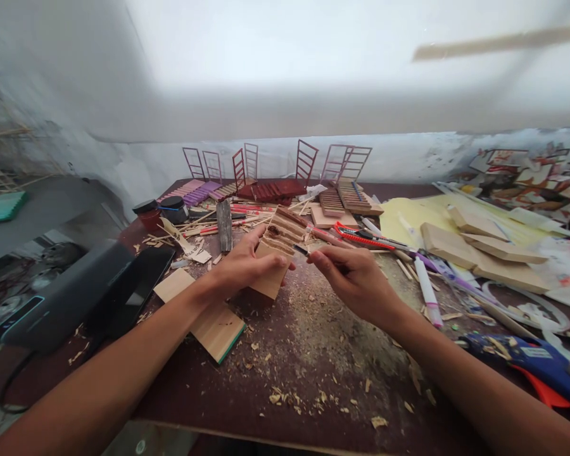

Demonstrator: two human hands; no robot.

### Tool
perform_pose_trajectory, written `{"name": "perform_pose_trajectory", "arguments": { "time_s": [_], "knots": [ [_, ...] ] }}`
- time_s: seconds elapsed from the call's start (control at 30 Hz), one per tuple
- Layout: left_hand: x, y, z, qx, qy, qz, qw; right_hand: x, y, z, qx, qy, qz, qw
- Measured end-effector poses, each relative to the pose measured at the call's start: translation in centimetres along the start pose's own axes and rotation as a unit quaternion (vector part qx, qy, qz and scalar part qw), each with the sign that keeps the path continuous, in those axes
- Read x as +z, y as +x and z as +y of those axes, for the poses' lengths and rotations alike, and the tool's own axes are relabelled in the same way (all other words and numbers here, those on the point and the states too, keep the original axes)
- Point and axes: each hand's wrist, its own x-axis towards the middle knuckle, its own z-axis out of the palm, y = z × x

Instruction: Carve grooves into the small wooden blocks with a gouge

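My left hand (242, 266) is closed around a carved wooden block (270, 269), held tilted above the table. Its upper part has stepped, wavy ridges and a dark brown patch, while the lower part is smooth and pale. My right hand (349, 272) pinches a small carving blade (301, 249), whose dark tip points at the block's right edge. Whether the tip touches the wood I cannot tell, and its handle is hidden in my fingers. Below my left forearm lies a flat wooden board (218, 332) with a green edge.
Wood shavings (308, 399) litter the dark table. A blue glue gun (527, 354), a red utility knife (365, 237) and wooden blocks (484, 253) lie right. A black phone (140, 288) and lidded jars (173, 208) are left. Small ladder-like frames (306, 161) stand at the back.
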Motion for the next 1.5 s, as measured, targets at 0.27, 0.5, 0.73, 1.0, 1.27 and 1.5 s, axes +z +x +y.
{"name": "perform_pose_trajectory", "arguments": {
  "time_s": [0.27,0.5,0.73,1.0,1.27,1.5],
  "knots": [
    [0.3,0.1,0.3,-0.025,-0.027,-0.004,0.999,-0.2,0.1,0.2,0.013,0.039,0.007,0.999],
    [-1.1,0.1,0.7,-0.22,-0.126,-0.03,0.967,-0.3,0.1,0.1,0.016,0.066,0.042,0.997],
    [-2.0,0.2,0.6,-0.225,-0.171,-0.061,0.957,-0.5,-0.1,-0.5,-0.014,0.05,0.038,0.998],
    [-1.3,0.2,0.2,-0.229,-0.195,-0.038,0.953,-0.2,-0.2,-0.7,-0.016,0.052,-0.029,0.998],
    [-0.8,0.4,0.5,-0.156,-0.192,-0.063,0.967,0.2,-0.1,0.4,0.005,0.043,-0.029,0.999],
    [0.1,0.1,0.7,-0.061,-0.159,-0.039,0.985,-0.3,0.1,0.4,0.003,0.042,0.001,0.999]
  ]
}}
